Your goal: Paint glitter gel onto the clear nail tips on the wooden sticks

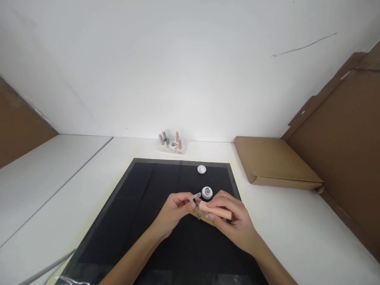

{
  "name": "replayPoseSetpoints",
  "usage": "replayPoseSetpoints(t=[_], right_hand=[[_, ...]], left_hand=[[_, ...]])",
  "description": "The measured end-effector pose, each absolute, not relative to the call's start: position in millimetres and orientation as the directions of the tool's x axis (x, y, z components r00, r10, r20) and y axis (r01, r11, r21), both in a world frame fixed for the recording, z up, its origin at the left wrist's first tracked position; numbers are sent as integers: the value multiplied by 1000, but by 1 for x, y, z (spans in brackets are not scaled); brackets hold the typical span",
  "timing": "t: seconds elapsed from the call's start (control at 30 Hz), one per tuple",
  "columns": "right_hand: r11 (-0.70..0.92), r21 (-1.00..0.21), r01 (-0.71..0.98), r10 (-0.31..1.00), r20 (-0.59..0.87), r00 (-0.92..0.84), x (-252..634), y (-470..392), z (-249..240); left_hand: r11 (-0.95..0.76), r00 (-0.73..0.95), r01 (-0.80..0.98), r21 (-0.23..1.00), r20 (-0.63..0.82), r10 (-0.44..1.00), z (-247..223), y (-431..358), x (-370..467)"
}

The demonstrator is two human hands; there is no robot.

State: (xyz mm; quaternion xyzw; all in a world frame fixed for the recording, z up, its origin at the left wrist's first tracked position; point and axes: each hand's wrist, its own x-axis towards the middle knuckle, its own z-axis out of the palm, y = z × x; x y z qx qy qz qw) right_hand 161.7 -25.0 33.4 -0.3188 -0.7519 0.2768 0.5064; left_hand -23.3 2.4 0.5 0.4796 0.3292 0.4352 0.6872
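Observation:
My left hand [178,208] pinches a small translucent nail-shaped piece [196,196] between thumb and fingers. Opposite it, my right hand [233,217] is closed round a peach-coloured cylindrical cap [219,211], whose narrower end points at the piece. The two hands nearly meet above a small yellowish board [209,219], partly hidden under them, with small nail-like pieces on it. Just beyond the fingers stands an open round white jar [207,192] with silvery contents. Its white lid [201,169] lies farther back on the black mat [160,190].
A clear tray [184,148] with several peach-capped and grey-green bottles stands near the wall. A flat cardboard box [276,160] lies at the right, beside an upright cardboard panel [344,150]. Metal bars [47,269] show at the lower left.

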Motion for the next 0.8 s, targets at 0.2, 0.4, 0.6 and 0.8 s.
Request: replayPoseSetpoints(t=[0.2, 0.4, 0.6, 0.8], right_hand=[[630, -757, 174, 766, 569, -299, 162, -26, 32], [621, -767, 160, 769, 559, -310, 161, -27, 31], [621, -768, 157, 769, 560, -309, 161, -27, 32], [615, -773, 156, 772, 550, -318, 161, -27, 32]], left_hand=[[165, 398, -278, 946, -43, 916, 0, 4, -24], [167, 400, -280, 945, -43, 916, 1, 3, -22], [179, 400, -285, 942, -53, 915, 2, 3, -22], [196, 407, -281, 940, -68, 911, 3, 2, -22]])
